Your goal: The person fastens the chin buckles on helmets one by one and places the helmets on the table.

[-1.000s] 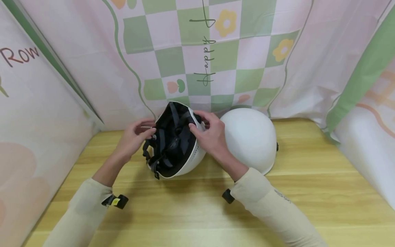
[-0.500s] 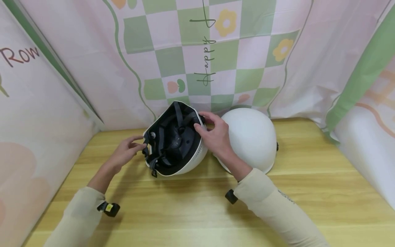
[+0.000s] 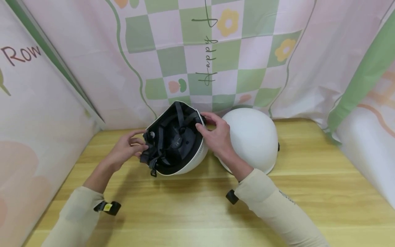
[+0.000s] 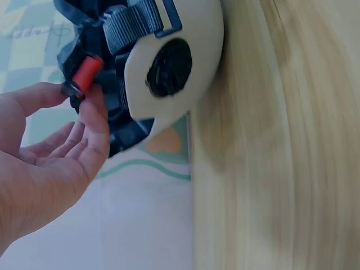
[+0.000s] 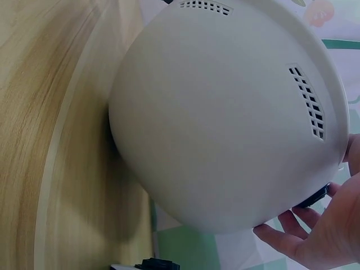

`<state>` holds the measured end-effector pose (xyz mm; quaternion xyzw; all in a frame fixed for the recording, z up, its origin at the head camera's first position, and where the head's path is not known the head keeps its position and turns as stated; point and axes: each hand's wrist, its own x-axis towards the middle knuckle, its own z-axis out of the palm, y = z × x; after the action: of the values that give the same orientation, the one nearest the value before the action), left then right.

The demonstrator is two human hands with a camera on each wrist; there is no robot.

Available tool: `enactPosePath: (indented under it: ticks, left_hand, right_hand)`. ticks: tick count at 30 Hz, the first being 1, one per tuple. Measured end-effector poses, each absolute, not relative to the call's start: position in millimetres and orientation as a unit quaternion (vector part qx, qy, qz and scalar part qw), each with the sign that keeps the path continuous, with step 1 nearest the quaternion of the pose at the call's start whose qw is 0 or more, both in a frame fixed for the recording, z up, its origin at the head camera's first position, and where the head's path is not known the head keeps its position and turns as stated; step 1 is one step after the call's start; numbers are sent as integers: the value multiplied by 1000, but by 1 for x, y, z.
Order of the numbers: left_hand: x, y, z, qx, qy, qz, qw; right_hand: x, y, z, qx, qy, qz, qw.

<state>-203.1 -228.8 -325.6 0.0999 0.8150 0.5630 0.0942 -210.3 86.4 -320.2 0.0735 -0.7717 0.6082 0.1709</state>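
Observation:
A white helmet (image 3: 192,164) lies tilted on the table, its black padded inside facing up and toward me. My right hand (image 3: 217,135) grips its right rim, thumb inside and fingers outside; in the right wrist view the fingertips touch the smooth shell beside a black fitting (image 5: 315,196). At the left rim, my left hand (image 3: 124,149) pinches the chin-strap buckle between thumb and finger. The left wrist view shows this buckle (image 4: 87,73) with its red part, close to black webbing (image 4: 132,25) and a round black dial (image 4: 170,67) on the shell.
A second white helmet (image 3: 251,140) sits dome up just right of my right hand. The wooden table (image 3: 197,212) runs back to a patterned curtain (image 3: 225,55), and more cloth (image 3: 34,103) hangs on the left side.
My left hand has left the helmet's upper left rim, moved down and left, and taken hold of the strap buckle. The helmet and my right hand have shifted slightly right.

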Motion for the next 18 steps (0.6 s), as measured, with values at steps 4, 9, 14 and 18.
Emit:
enactPosePath:
  ticks: [4,9,14,18]
  left_hand:
    - [-204,-222,-325,108,796,587,98]
    - [-204,-218,-326,118,789,594,102]
    - [-204,-219,-328,123,790,599,54]
    - [-202,-221,-330,116,794,596,-37]
  right_hand:
    - [-211,86,-321,71,-772,607,176]
    - [-212,87,-323,71,-772,605,181]
    - [-212,89,-324,69,-777,601,171]
    - [-211,90,-325,68,-782,602,142]
